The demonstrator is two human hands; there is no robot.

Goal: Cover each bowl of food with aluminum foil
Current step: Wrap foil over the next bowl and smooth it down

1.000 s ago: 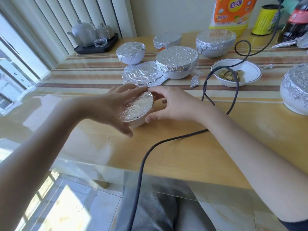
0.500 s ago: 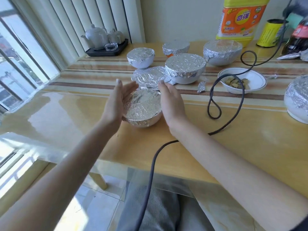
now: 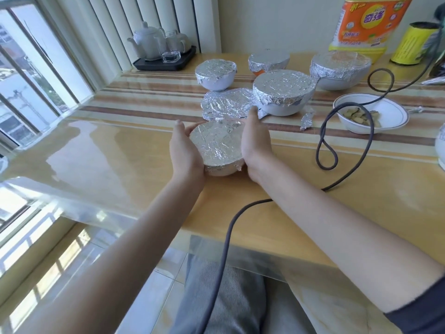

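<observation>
both hands are cupped around a small foil-covered bowl (image 3: 218,147) near the middle of the table (image 3: 120,160), left hand (image 3: 185,153) pressing its left side, right hand (image 3: 256,143) its right side, palms flat on the foil. just behind it sits a foil-wrapped plate (image 3: 225,103), then four more covered bowls. one white bowl (image 3: 370,114) of food off to the right is uncovered, with a dark cable (image 3: 322,150) looping across it.

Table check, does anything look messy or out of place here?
A dark cable loops across the table and over the uncovered bowl of food. A torn foil scrap lies loose beside that bowl. Nothing looks spilled.
</observation>
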